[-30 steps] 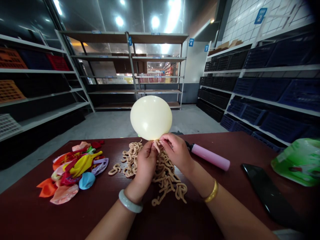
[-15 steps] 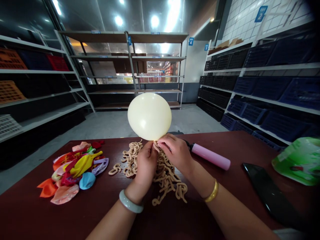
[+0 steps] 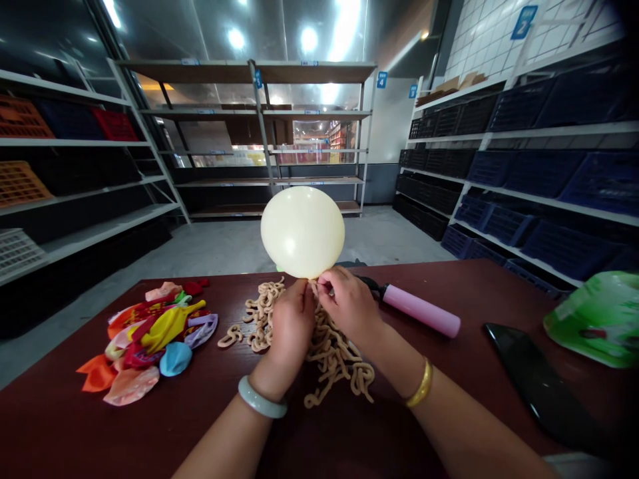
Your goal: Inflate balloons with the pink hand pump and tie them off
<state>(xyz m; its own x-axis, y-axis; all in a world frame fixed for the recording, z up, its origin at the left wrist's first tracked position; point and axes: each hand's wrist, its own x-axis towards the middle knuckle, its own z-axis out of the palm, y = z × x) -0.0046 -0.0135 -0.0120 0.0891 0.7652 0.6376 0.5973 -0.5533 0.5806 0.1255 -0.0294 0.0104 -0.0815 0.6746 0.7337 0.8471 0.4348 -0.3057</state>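
Observation:
A pale yellow inflated balloon [image 3: 302,231] stands above the table with its neck pointing down. My left hand [image 3: 293,318] pinches the neck from the left, thumb and fingers closed. My right hand [image 3: 349,301] pinches at the same spot from the right, its fingertips bent in. The neck itself is mostly hidden between the fingertips. Under and around both hands lies a heap of tan, string-like curly pieces [image 3: 339,362]. Just beyond my right hand is a pink hand pump [image 3: 422,310] with a black end.
Limp coloured balloons [image 3: 164,329] lie in a pile on the left of the dark red table [image 3: 200,432]. On the right are a shiny black object [image 3: 536,382] and a green plastic pouch [image 3: 596,319]. Shelves with crates [image 3: 529,176] stand beyond.
The balloon has shifted slightly to the right. My right hand's fingertips have bent in a little more at the neck; my left hand stays nearly where it was.

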